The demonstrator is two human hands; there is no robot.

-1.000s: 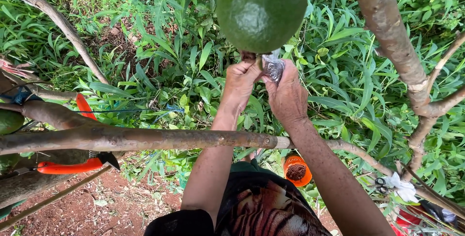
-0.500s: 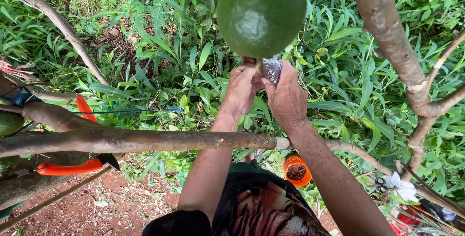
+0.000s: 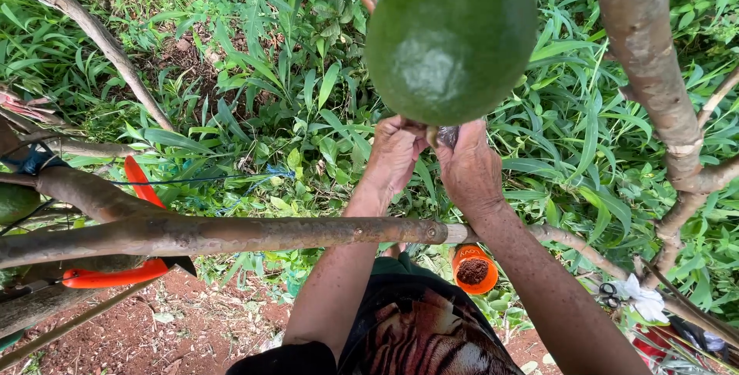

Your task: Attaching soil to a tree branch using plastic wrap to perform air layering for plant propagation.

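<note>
While both hands work close together under the big green fruit [image 3: 450, 36], the view has dipped since a moment ago, so the fruit now hides most of the clear plastic wrap [image 3: 448, 135] that showed plainly before. The left hand [image 3: 396, 155] is curled shut, fingertips pinching at a twig stub just beside the wrap. The right hand [image 3: 471, 169] is closed on the wrap, thumb side up. Below the wrists runs a bare branch [image 3: 231, 232]; an orange cup [image 3: 473, 269] sits below the right forearm.

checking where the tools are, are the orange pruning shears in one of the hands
No, the orange pruning shears hang at the horizontal branch, away from both the left hand and the right hand.
</note>
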